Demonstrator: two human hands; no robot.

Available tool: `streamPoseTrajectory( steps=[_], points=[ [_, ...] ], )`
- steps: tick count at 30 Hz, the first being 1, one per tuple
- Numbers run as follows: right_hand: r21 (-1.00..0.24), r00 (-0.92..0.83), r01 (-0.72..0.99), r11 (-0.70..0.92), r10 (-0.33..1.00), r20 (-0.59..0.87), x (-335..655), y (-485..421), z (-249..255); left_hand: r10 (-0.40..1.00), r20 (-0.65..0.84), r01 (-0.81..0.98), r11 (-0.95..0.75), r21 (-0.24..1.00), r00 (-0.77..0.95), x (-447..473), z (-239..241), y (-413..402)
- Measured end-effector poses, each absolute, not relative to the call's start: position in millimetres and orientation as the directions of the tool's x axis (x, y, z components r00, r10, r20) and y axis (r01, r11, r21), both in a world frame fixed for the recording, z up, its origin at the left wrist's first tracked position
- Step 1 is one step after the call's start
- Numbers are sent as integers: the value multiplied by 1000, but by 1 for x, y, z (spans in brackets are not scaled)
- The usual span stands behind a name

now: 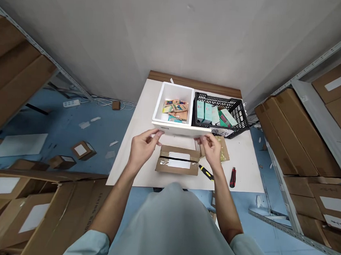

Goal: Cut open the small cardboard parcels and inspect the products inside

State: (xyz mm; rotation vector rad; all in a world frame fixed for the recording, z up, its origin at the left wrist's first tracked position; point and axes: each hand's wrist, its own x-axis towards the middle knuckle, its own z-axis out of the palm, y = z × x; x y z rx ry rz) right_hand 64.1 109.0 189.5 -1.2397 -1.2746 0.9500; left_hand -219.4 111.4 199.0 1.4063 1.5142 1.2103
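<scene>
My left hand (145,144) pinches the left end of a thin white board (181,131), and my right hand (211,146) pinches its right end. The board is tilted and seen nearly edge-on, just in front of a white foam box (158,104) with several colourful packets (179,109) inside. Below the board, between my forearms, lies a taped cardboard box (178,169) with a white label and a dark slit along its top. Close to my right wrist are a black and yellow utility knife (206,172) and a cardboard piece with yellowish wrap (223,149).
A black plastic crate (241,116) with several mint-green boxes (208,112) stands right of the foam box. A red and black utility knife (232,177) lies near the front right edge of the white table (247,162). Shelves of cartons (290,130) flank both sides.
</scene>
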Motion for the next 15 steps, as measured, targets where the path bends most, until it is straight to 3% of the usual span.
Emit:
streamPoseTrajectory(
  steps=[4,8,11,15],
  points=[
    [-959,55,158,235,968,247,56,142,204,981,187,366,-160,917,-40,-234,211,140],
    [-964,63,175,198,975,212,62,142,186,960,250,370,-188,910,-128,-249,198,145],
    [-963,122,255,88,985,123,80,125,149,974,163,383,-92,919,-157,-260,165,133],
    [-919,247,358,-163,966,-75,116,90,85,989,-97,395,135,909,-115,-269,101,103]
  ],
)
